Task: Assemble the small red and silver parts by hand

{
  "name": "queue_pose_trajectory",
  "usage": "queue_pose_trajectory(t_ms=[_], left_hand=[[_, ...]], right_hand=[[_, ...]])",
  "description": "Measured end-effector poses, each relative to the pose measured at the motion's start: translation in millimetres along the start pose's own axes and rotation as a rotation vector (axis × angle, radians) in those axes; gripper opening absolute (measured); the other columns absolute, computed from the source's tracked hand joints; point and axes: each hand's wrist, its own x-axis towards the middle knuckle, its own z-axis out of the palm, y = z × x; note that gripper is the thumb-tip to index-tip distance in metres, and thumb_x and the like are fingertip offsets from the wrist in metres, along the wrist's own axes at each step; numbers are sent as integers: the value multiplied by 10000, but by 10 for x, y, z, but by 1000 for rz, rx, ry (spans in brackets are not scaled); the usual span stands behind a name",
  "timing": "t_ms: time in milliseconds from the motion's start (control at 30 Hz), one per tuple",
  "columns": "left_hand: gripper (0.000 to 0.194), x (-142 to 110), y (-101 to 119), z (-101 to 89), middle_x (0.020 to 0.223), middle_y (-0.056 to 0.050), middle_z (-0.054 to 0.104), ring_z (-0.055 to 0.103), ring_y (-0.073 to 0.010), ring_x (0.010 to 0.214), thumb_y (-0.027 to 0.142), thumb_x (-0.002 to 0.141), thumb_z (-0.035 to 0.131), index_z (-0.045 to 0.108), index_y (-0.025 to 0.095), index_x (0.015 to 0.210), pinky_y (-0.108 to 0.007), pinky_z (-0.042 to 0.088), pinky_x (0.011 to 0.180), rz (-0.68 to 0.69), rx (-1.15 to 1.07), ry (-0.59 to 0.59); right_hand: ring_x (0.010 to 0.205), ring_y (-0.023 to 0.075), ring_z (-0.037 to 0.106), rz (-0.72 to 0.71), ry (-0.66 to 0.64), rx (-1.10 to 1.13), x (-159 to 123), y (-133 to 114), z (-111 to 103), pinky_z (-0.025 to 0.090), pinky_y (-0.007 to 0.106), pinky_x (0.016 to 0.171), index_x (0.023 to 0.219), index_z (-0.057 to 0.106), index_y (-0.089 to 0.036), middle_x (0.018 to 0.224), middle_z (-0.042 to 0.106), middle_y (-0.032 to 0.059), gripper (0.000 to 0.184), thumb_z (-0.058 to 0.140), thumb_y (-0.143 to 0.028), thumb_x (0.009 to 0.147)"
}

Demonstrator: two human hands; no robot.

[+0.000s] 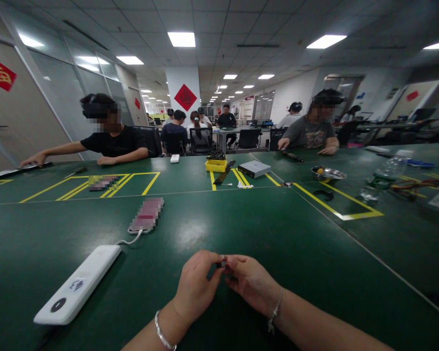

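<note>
My left hand (196,282) and my right hand (251,282) meet low over the green table (263,229), close to its front edge. Both pinch one tiny dark part (223,263) with a touch of red between their fingertips. The part is too small to name. A silver bracelet sits on each wrist. To the left of my left hand lies a long white power bank (76,285), joined by a white cable to a phone (147,215) lying flat.
Across the table sit two people, one at the far left in black, one at the far right in grey. Between them stand a yellow tray (215,165) and a white box (254,168). A metal dish (328,173) and a plastic bottle (384,175) lie to the right. Yellow tape marks rectangles.
</note>
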Motion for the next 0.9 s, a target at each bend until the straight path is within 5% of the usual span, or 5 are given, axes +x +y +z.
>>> queue_pose_trajectory(t_ms=[333, 633, 767, 900], left_hand=[[207, -20, 24, 5, 778, 3, 561, 553, -157, 766, 102, 647, 602, 542, 210, 813, -314, 460, 704, -140, -86, 108], [275, -12, 103, 30, 849, -2, 580, 560, -169, 836, 112, 644, 617, 529, 221, 880, -336, 444, 766, -204, -211, 125], [544, 8, 11, -11, 1108, -56, 526, 505, -197, 1012, 189, 657, 631, 388, 229, 1141, -367, 407, 866, -216, -320, 74], [467, 37, -211, -71, 1216, -78, 444, 428, -212, 1114, 255, 758, 525, 356, 232, 1192, -410, 349, 925, -317, -166, 10]], right_hand=[[794, 79, 509, 60, -444, 116, 28, 13, -75, 390, 293, 795, 990, 542, -166, 922, 526, 21, 318, 634, -261, 702], [734, 60, 499, 4, -526, 81, 19, -17, -53, 400, 235, 742, 909, 549, -136, 843, 519, 15, 316, 679, -261, 649], [713, 75, 511, -105, -333, -119, 86, -269, -153, 411, 269, 733, 921, 550, -163, 855, 531, 23, 294, 654, -269, 667], [747, 120, 517, -405, 223, -532, 115, -905, -717, 406, 311, 759, 912, 565, -179, 884, 543, 44, 296, 587, -372, 690]])
